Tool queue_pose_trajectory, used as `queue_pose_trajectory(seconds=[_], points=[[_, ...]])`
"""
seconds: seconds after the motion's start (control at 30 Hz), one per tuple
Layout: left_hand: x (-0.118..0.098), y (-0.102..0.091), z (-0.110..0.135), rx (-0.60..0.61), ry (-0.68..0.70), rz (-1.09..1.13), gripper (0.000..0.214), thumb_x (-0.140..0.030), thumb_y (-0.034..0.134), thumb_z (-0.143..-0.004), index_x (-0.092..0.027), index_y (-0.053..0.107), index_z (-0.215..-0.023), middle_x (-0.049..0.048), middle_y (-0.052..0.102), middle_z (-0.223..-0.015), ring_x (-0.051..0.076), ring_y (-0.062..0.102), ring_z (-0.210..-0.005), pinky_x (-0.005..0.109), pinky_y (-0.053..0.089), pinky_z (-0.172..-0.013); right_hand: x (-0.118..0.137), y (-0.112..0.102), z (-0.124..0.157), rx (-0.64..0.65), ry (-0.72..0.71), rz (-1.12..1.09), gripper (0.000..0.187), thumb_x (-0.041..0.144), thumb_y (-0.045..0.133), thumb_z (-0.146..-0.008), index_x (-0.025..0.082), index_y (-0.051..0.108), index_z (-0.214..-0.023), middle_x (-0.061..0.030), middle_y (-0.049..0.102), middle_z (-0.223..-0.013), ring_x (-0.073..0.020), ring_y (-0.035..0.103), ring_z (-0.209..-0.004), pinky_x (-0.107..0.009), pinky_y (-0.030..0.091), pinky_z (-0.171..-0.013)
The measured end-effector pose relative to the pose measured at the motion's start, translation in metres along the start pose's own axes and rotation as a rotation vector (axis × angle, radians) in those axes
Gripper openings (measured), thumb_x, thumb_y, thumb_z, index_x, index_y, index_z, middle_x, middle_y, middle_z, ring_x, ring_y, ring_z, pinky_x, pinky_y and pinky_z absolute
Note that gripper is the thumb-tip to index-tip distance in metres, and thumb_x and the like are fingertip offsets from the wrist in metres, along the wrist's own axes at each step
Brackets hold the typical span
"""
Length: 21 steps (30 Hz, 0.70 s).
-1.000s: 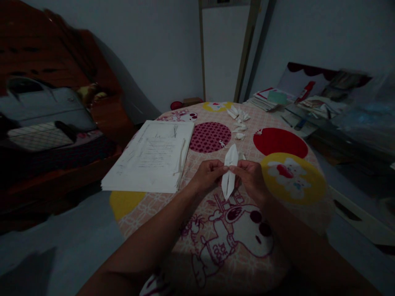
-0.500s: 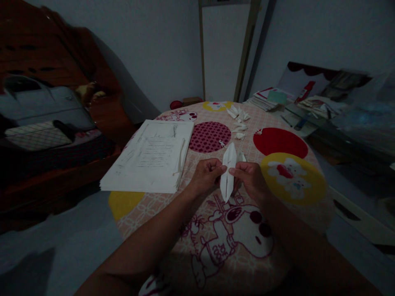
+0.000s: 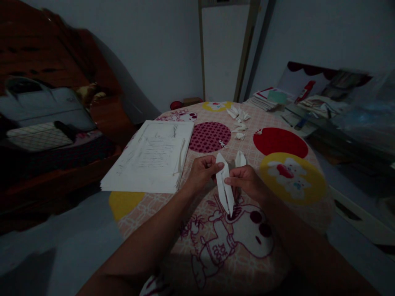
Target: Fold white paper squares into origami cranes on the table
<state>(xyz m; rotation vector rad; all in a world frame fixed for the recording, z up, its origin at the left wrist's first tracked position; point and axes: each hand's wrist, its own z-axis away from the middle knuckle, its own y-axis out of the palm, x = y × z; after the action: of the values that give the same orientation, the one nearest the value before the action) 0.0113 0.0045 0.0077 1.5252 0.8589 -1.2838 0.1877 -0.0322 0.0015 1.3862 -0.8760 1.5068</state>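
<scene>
A narrow piece of folded white paper, pointed at both ends with a slit along its middle, is held above the table. My left hand pinches its upper left side between thumb and fingers. On its right edge, lower down, my right hand grips it with the thumb on top. Just behind my right hand stands another folded white paper piece, partly hidden by the hand. Farther back lie several folded white paper pieces in a line.
A thick stack of paper sheets lies left on the patterned tablecloth. A wooden bench with bags is at the far left. To the right, a glass-topped stand holds papers and a red bottle.
The folded paper has come nearer to me and tilted, its top now leaning left. My right hand has slid lower along it. The paper piece behind shows more.
</scene>
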Motion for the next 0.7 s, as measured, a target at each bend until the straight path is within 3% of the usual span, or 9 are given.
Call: queue_pose_trajectory(seconds=[0.13, 0.37, 0.57, 0.7], points=[[0.000, -0.001, 0.000, -0.018, 0.009, -0.027, 0.040, -0.043, 0.082, -0.069, -0.016, 0.054, -0.060, -0.0039, 0.056, -0.050, 0.007, 0.048, -0.041, 0.020, 0.037, -0.043, -0.002, 0.002, -0.002, -0.019, 0.008, -0.002, 0.030, 0.038, 0.073, -0.077, 0.017, 0.061, -0.060, -0.0009, 0.064, -0.047, -0.0108, 0.056, -0.036, -0.018, 0.040, -0.033], [0.003, 0.000, -0.001, 0.065, -0.154, -0.006, 0.035, -0.036, 0.083, -0.063, -0.015, 0.055, -0.061, -0.0019, 0.060, -0.055, 0.008, 0.054, -0.047, 0.021, 0.045, -0.049, -0.004, 0.000, -0.007, -0.184, -0.037, -0.040, 0.032, 0.045, 0.072, -0.078, 0.017, 0.064, -0.064, -0.0019, 0.067, -0.050, -0.0135, 0.057, -0.035, -0.022, 0.043, -0.034], [0.004, 0.000, -0.001, 0.042, -0.168, -0.003, 0.030, -0.031, 0.081, -0.065, -0.015, 0.056, -0.060, -0.0001, 0.062, -0.055, 0.008, 0.054, -0.045, 0.022, 0.045, -0.048, -0.006, -0.001, -0.010, -0.334, -0.117, -0.093, 0.023, 0.038, 0.075, -0.073, 0.017, 0.068, -0.071, -0.0012, 0.069, -0.058, -0.0137, 0.061, -0.046, -0.023, 0.049, -0.043], [0.005, 0.000, -0.001, 0.037, -0.211, 0.009, 0.027, -0.031, 0.081, -0.064, -0.013, 0.061, -0.062, 0.0030, 0.067, -0.061, 0.010, 0.058, -0.049, 0.023, 0.047, -0.050, -0.006, 0.000, -0.012, -0.352, -0.108, -0.096, 0.022, 0.037, 0.077, -0.071, 0.017, 0.068, -0.070, -0.0016, 0.068, -0.056, -0.0137, 0.060, -0.044, -0.024, 0.048, -0.042]])
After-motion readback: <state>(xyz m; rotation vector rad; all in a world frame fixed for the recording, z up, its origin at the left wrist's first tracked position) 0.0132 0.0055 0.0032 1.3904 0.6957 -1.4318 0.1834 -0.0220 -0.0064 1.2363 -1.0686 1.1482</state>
